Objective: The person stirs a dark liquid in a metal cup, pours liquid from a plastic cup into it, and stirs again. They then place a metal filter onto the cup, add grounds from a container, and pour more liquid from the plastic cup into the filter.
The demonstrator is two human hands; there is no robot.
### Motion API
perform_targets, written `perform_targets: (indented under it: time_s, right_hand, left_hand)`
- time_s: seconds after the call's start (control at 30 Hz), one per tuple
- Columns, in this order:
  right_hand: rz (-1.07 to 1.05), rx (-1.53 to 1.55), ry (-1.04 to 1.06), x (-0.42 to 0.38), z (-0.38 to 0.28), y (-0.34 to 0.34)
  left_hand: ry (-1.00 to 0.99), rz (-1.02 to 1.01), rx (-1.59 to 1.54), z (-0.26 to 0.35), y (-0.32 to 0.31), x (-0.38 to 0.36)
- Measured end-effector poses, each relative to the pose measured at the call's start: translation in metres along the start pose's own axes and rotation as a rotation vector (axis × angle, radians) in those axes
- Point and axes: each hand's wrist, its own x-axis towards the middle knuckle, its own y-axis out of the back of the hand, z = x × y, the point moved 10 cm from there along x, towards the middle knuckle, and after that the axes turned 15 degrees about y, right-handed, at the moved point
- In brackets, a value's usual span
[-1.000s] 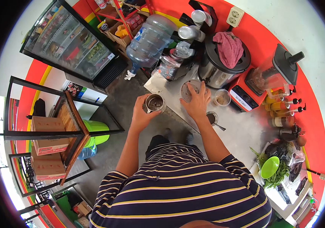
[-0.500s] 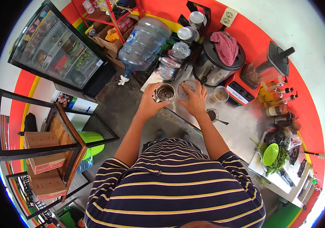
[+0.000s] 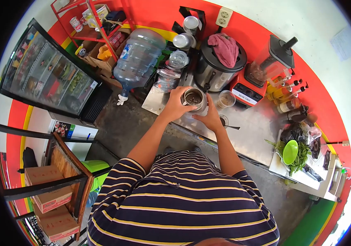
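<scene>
My left hand (image 3: 178, 103) is wrapped round a small metal cup (image 3: 193, 97) with dark liquid inside, held above the front of the steel counter. Close against it, a clear glass (image 3: 202, 108) shows from beneath and beside the cup, partly hidden. My right hand (image 3: 211, 117) curls round the glass's right side, thumb toward me. Right of that hand stand a clear cup (image 3: 226, 99) with a brownish residue and a small glass (image 3: 224, 120) with a spoon (image 3: 233, 127) in it.
Behind my hands stands a large steel pot (image 3: 216, 76) with a pink cloth (image 3: 224, 50) on its lid. A red blender (image 3: 247, 93) and bottles (image 3: 284, 92) line the wall. At right lie leafy greens and a green bowl (image 3: 290, 151). A big water bottle (image 3: 138, 59) stands left.
My left hand has brought the metal cup right, over the clear glass. My right hand has shifted from spread above the glass to round its side. The whole view has turned slightly.
</scene>
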Motion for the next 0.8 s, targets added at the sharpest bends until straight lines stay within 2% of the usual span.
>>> perform_targets:
  time_s: [0.07,0.2,0.4,0.47,0.57,0.8]
  right_hand:
    - [-0.003,0.019,-0.025,-0.001,0.003,0.001]
    - [-0.004,0.027,-0.028,0.001,0.006,-0.002]
    - [0.038,0.063,0.021,0.002,0.009,-0.006]
    - [0.050,0.075,0.014,-0.001,0.013,-0.008]
    - [0.088,0.094,0.016,-0.005,0.012,-0.010]
    - [-0.001,0.143,-0.160,-0.011,0.016,-0.008]
  left_hand:
    - [-0.047,0.031,0.189,0.000,-0.007,0.001]
    - [-0.017,0.049,0.204,-0.020,-0.016,-0.002]
    - [0.024,0.037,0.006,-0.052,-0.017,-0.018]
    - [0.169,-0.027,-0.236,-0.079,-0.021,-0.020]
    - [0.138,-0.070,-0.321,-0.092,-0.028,-0.017]
    - [0.195,-0.118,-0.281,-0.109,-0.019,-0.008]
